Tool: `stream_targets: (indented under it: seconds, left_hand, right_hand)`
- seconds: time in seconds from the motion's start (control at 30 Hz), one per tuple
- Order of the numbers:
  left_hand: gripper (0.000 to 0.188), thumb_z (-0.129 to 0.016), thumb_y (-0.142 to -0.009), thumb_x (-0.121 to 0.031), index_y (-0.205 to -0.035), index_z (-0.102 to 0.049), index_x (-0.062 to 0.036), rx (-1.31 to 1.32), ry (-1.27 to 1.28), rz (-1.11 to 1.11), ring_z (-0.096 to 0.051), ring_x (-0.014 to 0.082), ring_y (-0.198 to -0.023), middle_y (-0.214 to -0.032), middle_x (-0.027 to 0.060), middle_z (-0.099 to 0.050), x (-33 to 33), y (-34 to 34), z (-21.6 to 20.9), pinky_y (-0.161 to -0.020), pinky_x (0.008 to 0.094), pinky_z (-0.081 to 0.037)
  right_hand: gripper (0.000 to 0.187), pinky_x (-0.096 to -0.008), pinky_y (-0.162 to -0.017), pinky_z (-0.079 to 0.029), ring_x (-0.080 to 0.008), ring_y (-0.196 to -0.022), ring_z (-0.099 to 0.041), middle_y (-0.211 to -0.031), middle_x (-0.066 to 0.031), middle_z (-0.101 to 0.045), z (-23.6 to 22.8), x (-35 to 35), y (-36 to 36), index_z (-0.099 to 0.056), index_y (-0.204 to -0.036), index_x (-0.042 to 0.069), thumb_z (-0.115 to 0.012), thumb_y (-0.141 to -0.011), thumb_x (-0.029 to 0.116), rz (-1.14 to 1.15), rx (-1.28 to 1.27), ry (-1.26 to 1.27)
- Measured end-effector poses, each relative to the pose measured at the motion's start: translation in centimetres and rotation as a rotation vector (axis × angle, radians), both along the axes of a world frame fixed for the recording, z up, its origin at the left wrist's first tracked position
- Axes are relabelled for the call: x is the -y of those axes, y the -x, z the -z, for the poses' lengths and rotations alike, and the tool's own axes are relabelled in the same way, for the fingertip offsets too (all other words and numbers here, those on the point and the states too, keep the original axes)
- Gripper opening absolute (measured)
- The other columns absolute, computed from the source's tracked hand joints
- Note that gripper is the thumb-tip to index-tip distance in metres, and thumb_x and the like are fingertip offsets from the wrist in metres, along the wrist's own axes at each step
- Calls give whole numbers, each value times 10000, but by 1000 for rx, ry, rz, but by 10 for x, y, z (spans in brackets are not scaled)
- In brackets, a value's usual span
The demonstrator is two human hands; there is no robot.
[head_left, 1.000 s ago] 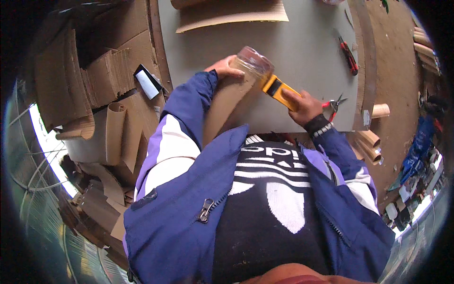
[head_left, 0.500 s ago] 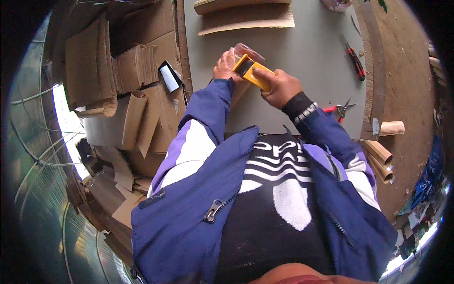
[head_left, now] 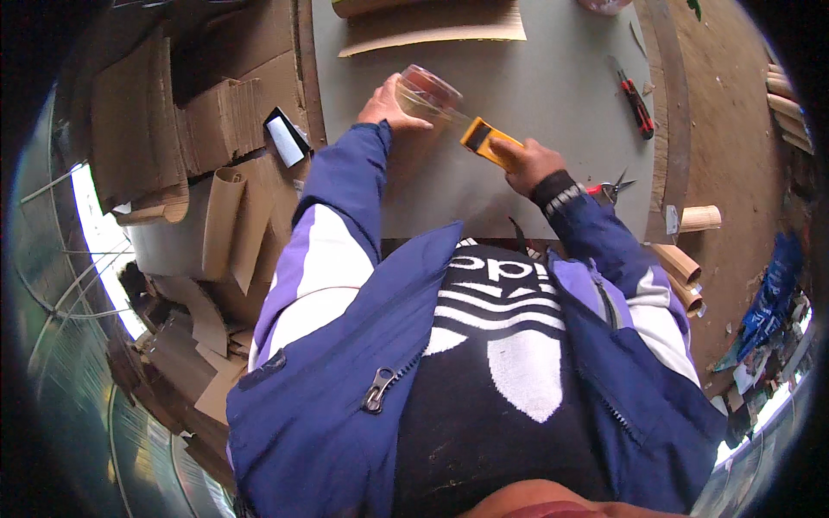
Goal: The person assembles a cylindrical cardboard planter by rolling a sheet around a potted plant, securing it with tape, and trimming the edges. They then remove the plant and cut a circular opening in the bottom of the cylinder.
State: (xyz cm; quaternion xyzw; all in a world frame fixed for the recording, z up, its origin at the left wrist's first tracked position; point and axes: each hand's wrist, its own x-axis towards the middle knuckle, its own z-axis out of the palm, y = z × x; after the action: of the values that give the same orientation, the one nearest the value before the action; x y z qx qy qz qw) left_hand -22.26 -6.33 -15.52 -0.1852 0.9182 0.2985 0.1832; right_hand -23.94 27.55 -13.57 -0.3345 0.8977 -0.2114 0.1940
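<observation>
My left hand [head_left: 395,105] is closed around the near left side of a roll of clear tape [head_left: 429,86], tilted above the grey table. A thin see-through strip seems to run from the roll toward a yellow tool. My right hand [head_left: 533,165] grips this yellow tape cutter [head_left: 489,143], with its dark opening turned toward the roll. Right of my right wrist lie red-handled pruning shears [head_left: 611,187], partly hidden by my sleeve. Farther off, near the table's right edge, rests a red and black utility knife [head_left: 636,104].
A curled sheet of corrugated cardboard [head_left: 436,31] lies at the table's far side. Stacked cardboard [head_left: 216,125] and a dark phone-like object with a pale face [head_left: 286,141] are on the left. Cardboard tubes [head_left: 676,263] stand off the right edge, beside the dirt floor [head_left: 730,121].
The yellow tape cutter in my right hand has moved right, away from the tape roll. My left hand and the roll have shifted slightly left. The whole view has shifted a little.
</observation>
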Motion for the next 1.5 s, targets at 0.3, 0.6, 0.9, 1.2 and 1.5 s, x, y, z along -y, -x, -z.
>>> stream_targets:
  seconds: [0.3, 0.6, 0.9, 1.2, 1.5]
  left_hand:
    - [1117, -938, -603, -391, -1476, -351, -18, 84, -484, -4, -496, 250, -1330, -1408, 147, -534, 37, 11, 18, -1129, 366, -374]
    - [1121, -892, -643, -370, -1521, -292, -16, 120, -452, 229, -363, 342, -1407, -1528, 199, -353, -42, -44, 40, -1153, 437, -321]
    - [1232, -872, -607, -498, -1565, -177, -153, -47, 224, 89, -367, 383, -1400, -1533, 171, -311, -61, -55, -8, -1123, 495, -370]
    - [1358, -964, -458, -432, -1550, -211, -141, -75, 68, 39, -358, 365, -1414, -1514, 185, -368, -35, -48, 6, -1179, 438, -331]
    - [1247, -980, -518, -207, -1523, -267, -17, 74, -669, 13, -461, 256, -1350, -1438, 128, -500, 53, -15, 49, -1159, 367, -338]
  right_hand:
    - [544, -434, -660, -556, -326, -776, -671, -895, -113, -606, 17, 33, -1, -624, -1272, 370, -710, -762, 201, 43, 4, 59]
    - [691, -407, -669, -543, -324, -773, -635, -880, -102, -577, -34, -60, -76, -613, -1330, 304, -748, -688, 87, 114, 151, 85]
    - [546, -445, -603, -543, -346, -686, -646, -849, -115, -586, -65, 34, -26, -624, -1250, 325, -756, -732, 213, 37, 14, 325]
    - [657, -459, -620, -542, -350, -712, -653, -871, -125, -585, -91, -88, -41, -600, -1302, 320, -789, -697, 147, -39, 99, 142]
    - [450, -455, -596, -544, -355, -688, -659, -848, -121, -603, 34, 29, -15, -638, -1223, 353, -699, -794, 230, -31, 24, 68]
